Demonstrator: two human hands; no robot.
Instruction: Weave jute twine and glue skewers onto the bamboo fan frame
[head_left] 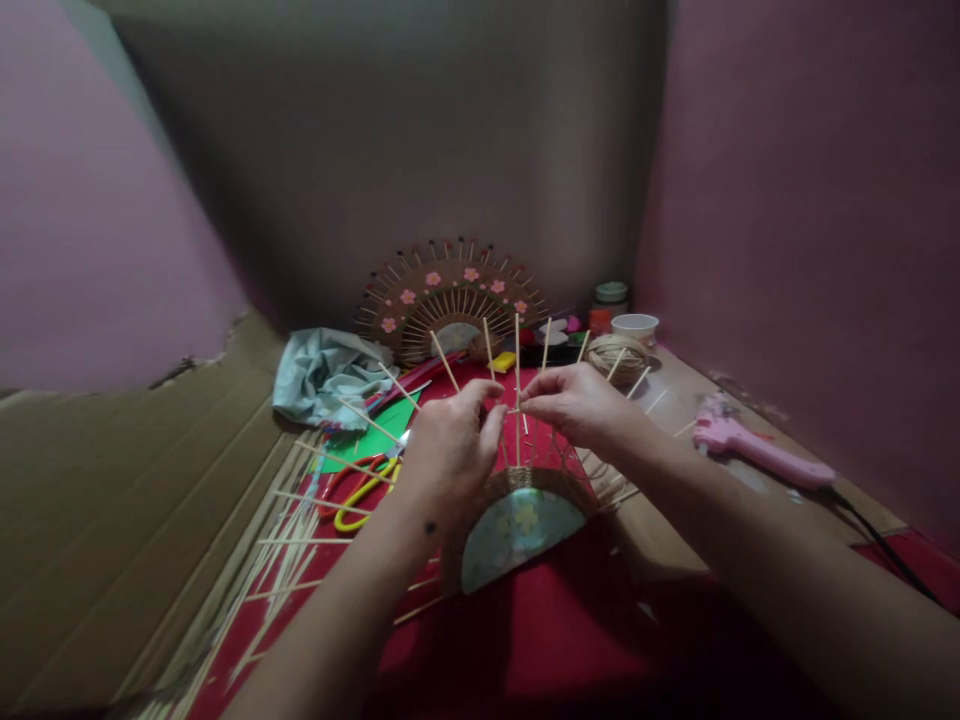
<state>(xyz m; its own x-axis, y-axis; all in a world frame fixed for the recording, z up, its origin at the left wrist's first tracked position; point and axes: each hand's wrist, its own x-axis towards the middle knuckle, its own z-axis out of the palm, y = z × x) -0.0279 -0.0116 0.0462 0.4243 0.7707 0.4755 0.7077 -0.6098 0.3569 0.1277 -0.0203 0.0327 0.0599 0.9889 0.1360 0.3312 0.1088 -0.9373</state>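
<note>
Pinching the central stick (517,345) of a radiating frame, the right hand (574,402) faces the left hand (454,440), whose curled fingers show no discernible hold. The frame's half-round base (517,535) lies nearer on the red worktop (570,640); scissors (358,492) lie left, a pink glue gun (772,455) right, a flowered fan (450,284) far.

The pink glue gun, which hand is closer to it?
Right. The right hand is left of the pink glue gun, not touching it; the left hand is farther left, past the right hand.
</note>
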